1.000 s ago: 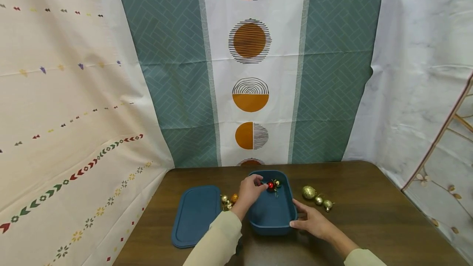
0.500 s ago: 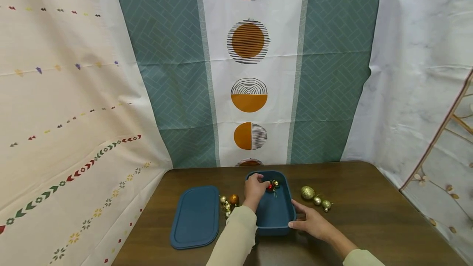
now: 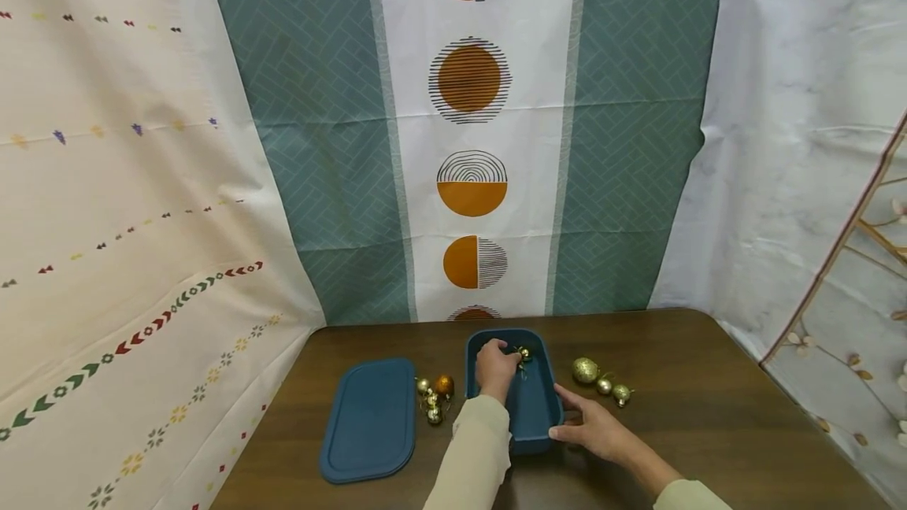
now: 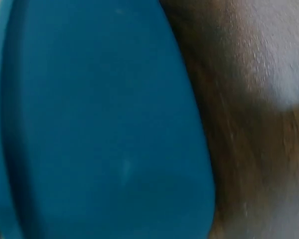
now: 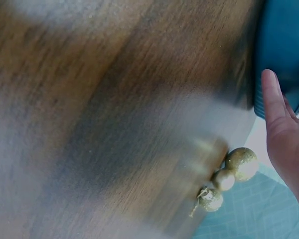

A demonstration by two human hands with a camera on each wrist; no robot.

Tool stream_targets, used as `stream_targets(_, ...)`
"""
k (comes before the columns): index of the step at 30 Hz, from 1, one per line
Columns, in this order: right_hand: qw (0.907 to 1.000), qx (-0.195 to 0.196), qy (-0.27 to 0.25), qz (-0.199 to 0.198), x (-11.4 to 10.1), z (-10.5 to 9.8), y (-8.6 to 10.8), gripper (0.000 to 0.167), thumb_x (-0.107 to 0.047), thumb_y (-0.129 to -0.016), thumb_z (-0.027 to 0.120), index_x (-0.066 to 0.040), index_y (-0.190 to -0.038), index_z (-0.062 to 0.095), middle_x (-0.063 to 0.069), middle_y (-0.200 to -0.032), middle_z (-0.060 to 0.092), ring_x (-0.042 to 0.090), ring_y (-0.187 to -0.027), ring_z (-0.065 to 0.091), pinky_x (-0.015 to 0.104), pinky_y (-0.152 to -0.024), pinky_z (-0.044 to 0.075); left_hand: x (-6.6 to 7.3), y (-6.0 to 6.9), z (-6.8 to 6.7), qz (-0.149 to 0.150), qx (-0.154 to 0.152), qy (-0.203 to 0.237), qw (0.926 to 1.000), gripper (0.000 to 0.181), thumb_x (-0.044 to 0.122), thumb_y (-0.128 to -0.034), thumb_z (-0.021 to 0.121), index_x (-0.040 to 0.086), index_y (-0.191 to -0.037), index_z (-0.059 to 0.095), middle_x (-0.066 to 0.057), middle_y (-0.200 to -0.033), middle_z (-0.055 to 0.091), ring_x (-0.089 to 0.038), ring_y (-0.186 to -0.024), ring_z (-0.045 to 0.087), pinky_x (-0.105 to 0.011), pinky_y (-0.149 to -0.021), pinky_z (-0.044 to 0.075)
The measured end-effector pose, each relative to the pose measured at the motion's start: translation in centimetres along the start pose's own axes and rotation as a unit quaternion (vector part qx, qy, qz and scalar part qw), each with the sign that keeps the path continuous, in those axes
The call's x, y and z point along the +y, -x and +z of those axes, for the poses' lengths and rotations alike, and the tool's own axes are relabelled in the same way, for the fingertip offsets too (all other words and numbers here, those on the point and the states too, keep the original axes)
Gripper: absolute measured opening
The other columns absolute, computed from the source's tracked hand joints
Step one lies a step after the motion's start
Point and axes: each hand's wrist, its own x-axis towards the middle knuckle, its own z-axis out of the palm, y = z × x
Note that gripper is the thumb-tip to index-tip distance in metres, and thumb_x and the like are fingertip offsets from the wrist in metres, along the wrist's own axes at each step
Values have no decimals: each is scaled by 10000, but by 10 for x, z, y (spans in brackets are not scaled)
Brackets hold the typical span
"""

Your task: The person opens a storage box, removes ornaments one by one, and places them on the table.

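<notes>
A blue box (image 3: pixel 527 408) with tall walls stands on the table. My left hand (image 3: pixel 496 368) reaches into its far left part with bent fingers; the hand hides its fingertips and whatever is under them. Beside the fingertips lies a small gold bauble (image 3: pixel 525 353) inside the box. The wall of the blue box (image 4: pixel 109 119) fills most of the left wrist view. My right hand (image 3: pixel 591 427) rests against the box's right side, thumb and fingers spread along it. In the right wrist view, the straight thumb (image 5: pixel 272 94) touches the wall.
A flat blue lid (image 3: pixel 370 419) lies left of the box. Several gold baubles (image 3: pixel 434 400) and an orange bauble (image 3: pixel 444 385) sit between lid and box. To the right is a glittery gold bauble (image 3: pixel 585 370) with two smaller ones. A patterned cloth (image 3: pixel 340 203) hangs behind the table.
My left hand has moved right and deeper into the box, and the red baubles seen before are now hidden behind it. The right hand stays against the box.
</notes>
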Motion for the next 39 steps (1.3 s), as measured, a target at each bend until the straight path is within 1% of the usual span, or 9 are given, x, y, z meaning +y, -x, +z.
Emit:
stream_targets(3,10000,18,27,-27,-1,1,0,838,-111,-923,714,160,-1499,169,401,-1267,513,418,-1088,625,338,-767,561,0,0,4,-23,48,-87,9999,285,184,-797,838,57,-1023,719,-112,-961,694,-317,-870,657,-482,-715,535)
stream_targets(7,10000,-2,24,-56,-4,1,1,838,-99,-922,712,168,-1496,162,405,-1251,527,454,-1104,608,344,-770,561,0,0,7,-133,44,-172,9998,298,184,-799,840,47,-1034,717,-121,-974,694,-317,-882,656,-492,-728,535)
stream_targets(14,10000,43,67,-10,-3,1,1,840,-100,-916,721,169,-1493,173,406,-1251,527,458,-1107,609,339,-792,560,-1,-2,11,-310,91,-307,9990,313,173,-787,846,27,-1030,713,-137,-972,694,-321,-893,657,-493,-753,538)
stream_targets(19,10000,58,-9,0,-2,1,1,847,-106,-913,726,163,-1497,173,407,-1253,532,466,-1116,604,338,-798,561,-4,-5,15,-320,91,-346,9988,305,169,-795,838,30,-1038,718,-140,-986,699,-320,-901,660,-498,-772,540)
stream_targets(23,10000,46,71,52,-2,1,1,850,-132,-916,727,152,-1502,182,404,-1275,515,456,-1114,606,363,-802,561,-6,-6,18,-347,118,-395,9985,276,149,-786,839,40,-1016,732,-127,-961,706,-321,-879,667,-501,-752,542)
stream_targets(26,9997,41,210,139,-3,1,1,834,-152,-925,719,137,-1508,197,397,-1302,495,425,-1105,615,380,-798,559,-9,-7,19,-389,122,-496,9979,246,131,-783,836,53,-997,743,-111,-946,711,-314,-862,671,-493,-736,545)
stream_targets(30,9995,21,223,222,-3,1,-1,829,-162,-932,712,120,-1517,197,389,-1319,490,396,-1105,622,372,-786,561,-10,-8,19,-387,106,-590,9974,229,121,-787,832,55,-990,748,-111,-944,715,-315,-856,673,-489,-735,547)
stream_targets(37,9998,34,197,86,-3,1,0,830,-144,-926,718,148,-1502,197,394,-1279,516,427,-1097,617,381,-774,565,-7,-6,15,-386,55,-564,9976,227,120,-784,837,48,-980,747,-113,-917,710,-317,-828,671,-492,-725,548)
stream_targets(39,9998,57,172,105,-2,0,1,832,-135,-923,720,147,-1502,195,392,-1275,519,434,-1101,614,381,-776,565,-5,-5,13,-361,41,-543,9979,231,122,-788,835,45,-987,745,-114,-914,708,-315,-820,669,-490,-722,548)
